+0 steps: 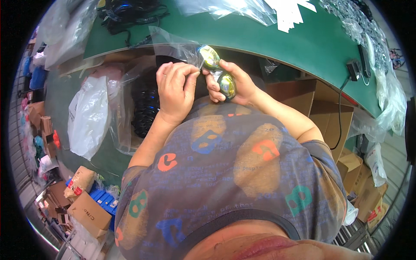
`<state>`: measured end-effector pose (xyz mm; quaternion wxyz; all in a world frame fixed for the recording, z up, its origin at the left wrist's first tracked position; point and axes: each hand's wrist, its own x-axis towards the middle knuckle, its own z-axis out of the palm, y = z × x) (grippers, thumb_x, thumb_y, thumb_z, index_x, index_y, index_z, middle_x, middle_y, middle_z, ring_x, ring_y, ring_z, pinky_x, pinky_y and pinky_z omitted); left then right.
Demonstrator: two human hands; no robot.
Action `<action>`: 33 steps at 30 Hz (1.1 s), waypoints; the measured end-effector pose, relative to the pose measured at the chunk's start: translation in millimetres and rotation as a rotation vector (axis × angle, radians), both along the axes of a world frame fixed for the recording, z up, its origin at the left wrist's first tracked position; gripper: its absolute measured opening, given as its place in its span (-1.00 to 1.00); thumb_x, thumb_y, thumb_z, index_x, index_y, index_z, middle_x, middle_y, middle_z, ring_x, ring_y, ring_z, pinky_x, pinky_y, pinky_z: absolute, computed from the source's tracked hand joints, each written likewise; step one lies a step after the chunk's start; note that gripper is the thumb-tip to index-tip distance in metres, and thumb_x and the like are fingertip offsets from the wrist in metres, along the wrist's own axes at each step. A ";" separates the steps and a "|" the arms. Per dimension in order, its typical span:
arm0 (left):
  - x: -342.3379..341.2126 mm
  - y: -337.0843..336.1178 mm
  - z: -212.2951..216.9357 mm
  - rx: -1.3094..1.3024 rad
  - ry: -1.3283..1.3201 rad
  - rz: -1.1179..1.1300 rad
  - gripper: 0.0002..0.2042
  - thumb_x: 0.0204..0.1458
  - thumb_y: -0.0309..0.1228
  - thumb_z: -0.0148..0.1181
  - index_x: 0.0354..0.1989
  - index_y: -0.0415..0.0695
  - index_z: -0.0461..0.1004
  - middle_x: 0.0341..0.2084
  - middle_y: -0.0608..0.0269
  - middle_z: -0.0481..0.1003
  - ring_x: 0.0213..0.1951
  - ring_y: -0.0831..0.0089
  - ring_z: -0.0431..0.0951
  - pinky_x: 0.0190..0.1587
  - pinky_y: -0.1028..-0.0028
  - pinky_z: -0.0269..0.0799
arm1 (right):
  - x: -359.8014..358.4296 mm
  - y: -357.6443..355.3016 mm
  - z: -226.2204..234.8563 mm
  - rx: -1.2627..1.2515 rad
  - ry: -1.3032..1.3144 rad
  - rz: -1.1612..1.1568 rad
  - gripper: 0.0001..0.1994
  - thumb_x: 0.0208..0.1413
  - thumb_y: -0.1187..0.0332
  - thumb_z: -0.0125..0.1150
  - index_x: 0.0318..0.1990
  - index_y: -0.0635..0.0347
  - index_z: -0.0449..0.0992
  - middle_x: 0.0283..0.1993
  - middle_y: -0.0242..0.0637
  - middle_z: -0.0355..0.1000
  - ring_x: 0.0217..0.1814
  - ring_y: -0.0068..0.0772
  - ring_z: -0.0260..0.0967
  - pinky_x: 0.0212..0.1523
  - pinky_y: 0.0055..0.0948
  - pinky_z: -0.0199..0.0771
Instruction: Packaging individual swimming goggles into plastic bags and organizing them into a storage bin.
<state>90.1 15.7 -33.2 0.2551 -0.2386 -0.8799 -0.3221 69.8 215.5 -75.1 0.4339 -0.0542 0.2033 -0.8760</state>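
Observation:
Swim goggles (227, 85) with shiny yellow-green mirrored lenses are in my right hand (243, 85), its thumb and fingers wrapped round the nose-bridge area. One lens points up and away from me, the other sits lower beside the fingers. To their left, my left hand (177, 89) is closed, with thumb and forefinger pinched together close to the upper lens. A clear plastic bag (175, 47) stands up from those fingers and reaches the edge of the upper lens. Exactly how the fingertips grip it is partly hidden.
Beyond my hands curves a green table (260, 45) with dark straps (130, 17), white papers (288, 15) and a black adapter (353, 69). Left of my arm, shiny black items (146, 110) are piled beside a white plastic bag (89, 117). Cardboard boxes (331, 115) stand at right.

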 end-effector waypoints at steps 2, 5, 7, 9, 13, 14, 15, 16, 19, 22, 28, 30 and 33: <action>3.1 2.7 -2.3 0.056 -0.033 -0.006 -0.90 0.09 -0.48 0.26 -0.26 -0.14 0.47 -0.34 0.25 0.54 -0.21 0.23 0.55 0.10 0.18 0.29 | 0.7 -5.3 1.1 -0.110 0.005 0.003 -0.51 0.37 -0.09 -0.12 0.03 0.21 0.35 -0.35 -0.26 0.39 -0.52 -0.38 0.33 -0.35 -0.33 0.38; 3.7 3.0 -1.8 0.109 -0.092 -0.052 -0.90 0.11 -0.48 0.25 -0.25 -0.15 0.46 -0.31 0.22 0.53 -0.20 0.22 0.53 0.07 0.21 0.30 | -5.2 -3.3 4.9 0.330 0.337 -0.082 -0.61 0.39 0.04 -0.06 0.03 0.22 0.38 -0.30 -0.29 0.43 -0.39 -0.44 0.40 -0.29 -0.43 0.42; 4.7 2.0 -6.2 0.181 -0.113 -0.023 -0.91 0.13 -0.48 0.24 -0.25 -0.15 0.45 -0.30 0.21 0.52 -0.19 0.21 0.51 0.06 0.23 0.30 | -10.8 -0.2 12.9 0.716 0.730 -0.178 -0.59 0.35 0.01 0.03 0.05 0.18 0.43 -0.27 -0.32 0.49 -0.30 -0.45 0.45 -0.29 -0.41 0.46; 5.3 2.0 -10.8 0.333 -0.207 0.014 -0.91 0.14 -0.47 0.23 -0.25 -0.16 0.44 -0.29 0.20 0.49 -0.17 0.19 0.49 0.03 0.29 0.31 | -10.4 3.1 31.3 0.950 0.907 -0.160 -0.59 0.33 0.05 0.04 0.10 0.19 0.41 -0.24 -0.20 0.51 -0.25 -0.29 0.51 -0.22 -0.30 0.51; 2.3 8.4 -9.9 0.427 -0.237 0.020 -0.91 0.15 -0.48 0.21 -0.25 -0.16 0.43 -0.31 0.19 0.49 -0.19 0.18 0.48 0.03 0.29 0.31 | -4.3 2.8 57.4 1.246 1.263 -0.302 -0.56 0.26 0.11 0.13 0.13 0.24 0.37 -0.17 0.03 0.50 -0.16 0.13 0.49 -0.17 -0.07 0.52; 0.6 8.3 -9.6 0.360 -0.157 0.002 -0.92 0.14 -0.49 0.21 -0.25 -0.16 0.43 -0.30 0.18 0.48 -0.19 0.18 0.48 0.03 0.27 0.31 | -2.3 3.2 59.7 1.316 1.325 -0.362 -0.55 0.25 0.13 0.16 0.14 0.26 0.35 -0.18 0.03 0.50 -0.17 0.13 0.50 -0.19 -0.07 0.52; -1.1 8.0 -9.0 0.292 -0.078 -0.017 -0.92 0.13 -0.50 0.20 -0.25 -0.16 0.43 -0.30 0.18 0.48 -0.20 0.18 0.48 0.03 0.25 0.30 | -0.6 3.6 61.4 1.387 1.385 -0.424 -0.53 0.24 0.14 0.18 0.16 0.27 0.33 -0.20 0.02 0.50 -0.19 0.13 0.50 -0.21 -0.07 0.52; -3.9 7.8 -6.3 0.212 -0.018 -0.050 -0.91 0.12 -0.51 0.21 -0.25 -0.15 0.43 -0.30 0.18 0.47 -0.19 0.18 0.48 0.04 0.23 0.30 | 0.4 4.6 62.3 1.390 1.385 -0.429 -0.53 0.24 0.14 0.18 0.16 0.27 0.33 -0.20 0.02 0.50 -0.19 0.13 0.50 -0.21 -0.07 0.52; -7.7 7.6 -5.6 0.003 0.113 -0.163 -0.87 0.08 -0.54 0.23 -0.24 -0.15 0.43 -0.28 0.17 0.46 -0.19 0.16 0.47 0.05 0.17 0.31 | 2.8 8.3 63.0 1.583 1.554 -0.448 -0.49 0.22 0.15 0.21 0.18 0.29 0.29 -0.21 0.00 0.51 -0.24 0.08 0.52 -0.27 -0.07 0.53; -5.6 9.2 -4.0 -0.073 0.113 -0.220 -0.84 0.06 -0.53 0.25 -0.22 -0.12 0.43 -0.29 0.22 0.47 -0.19 0.21 0.50 0.08 0.15 0.30 | -1.8 10.5 59.9 1.647 1.606 -0.357 -0.54 0.24 0.16 0.18 0.16 0.27 0.34 -0.20 -0.03 0.52 -0.30 0.01 0.54 -0.31 -0.12 0.54; 6.4 7.2 -13.6 0.750 -0.671 -0.191 -0.79 0.23 -0.35 0.24 -0.08 -0.18 0.43 -0.22 0.35 0.45 -0.18 0.50 0.45 0.03 0.48 0.32 | -11.6 14.0 35.7 0.511 0.480 -0.158 -0.63 0.36 0.05 0.00 0.00 0.20 0.38 -0.30 -0.32 0.45 -0.39 -0.46 0.43 -0.33 -0.46 0.46; -9.8 8.7 -22.9 1.047 -0.721 -0.318 -0.32 0.12 0.00 0.32 0.26 -0.23 0.28 0.07 0.18 0.46 -0.19 0.46 0.48 -0.05 0.45 0.51 | -11.5 11.3 35.9 0.305 0.467 -0.103 -0.63 0.37 0.04 -0.01 0.02 0.19 0.36 -0.30 -0.29 0.44 -0.40 -0.48 0.41 -0.35 -0.48 0.43; -16.4 16.4 11.3 1.049 -1.003 -0.529 -0.33 0.13 -0.03 0.30 0.26 -0.25 0.30 0.22 0.06 0.40 -0.37 0.52 0.51 -0.48 0.42 0.60 | -4.3 1.1 33.4 0.366 0.359 -0.076 -0.63 0.37 0.07 0.04 0.04 0.20 0.37 -0.28 -0.28 0.45 -0.38 -0.44 0.44 -0.31 -0.47 0.46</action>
